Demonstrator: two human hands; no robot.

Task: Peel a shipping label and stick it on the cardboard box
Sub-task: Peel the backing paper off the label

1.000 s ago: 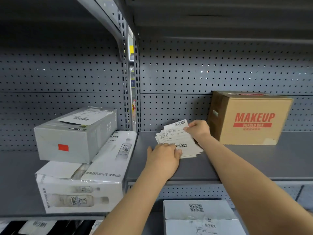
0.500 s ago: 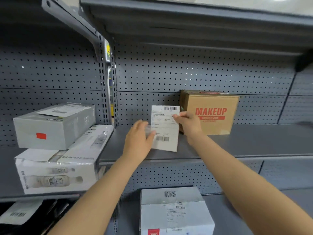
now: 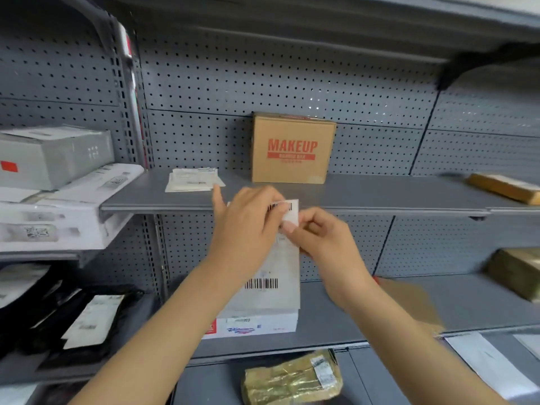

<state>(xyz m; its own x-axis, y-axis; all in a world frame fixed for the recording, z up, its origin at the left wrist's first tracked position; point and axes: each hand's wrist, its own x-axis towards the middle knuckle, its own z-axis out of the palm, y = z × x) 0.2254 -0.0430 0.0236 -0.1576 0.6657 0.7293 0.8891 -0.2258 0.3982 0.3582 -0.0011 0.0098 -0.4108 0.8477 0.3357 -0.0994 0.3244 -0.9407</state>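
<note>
both hands hold one shipping label point(image 3: 280, 267) up in front of the shelving, below the edge of the middle shelf point(image 3: 380, 194). the left hand point(image 3: 248, 226) is closed on the label's upper left part, fingers wrapped over the top by the small barcode. the right hand point(image 3: 318, 232) is pinched on the upper right edge, thumb and forefinger together at the corner, where a bit of paper looks lifted away from the sheet; motion blur makes it hard to tell how far it has come loose. the label hangs upright, with a second barcode lower down.

the cardboard box point(image 3: 292, 149), brown with red "makeup" lettering, stands on the middle shelf against the pegboard back, well apart from the hands and with nothing stuck on its front. to its left on the same shelf lies a small stack of labels point(image 3: 194, 179), flat. a grey box point(image 3: 55, 159) sits on a white carton point(image 3: 64, 206) on the left shelf. a white parcel point(image 3: 254, 327) rests on the lower shelf behind the held label, and a wrapped brownish packet point(image 3: 292, 378) lies below.
</note>
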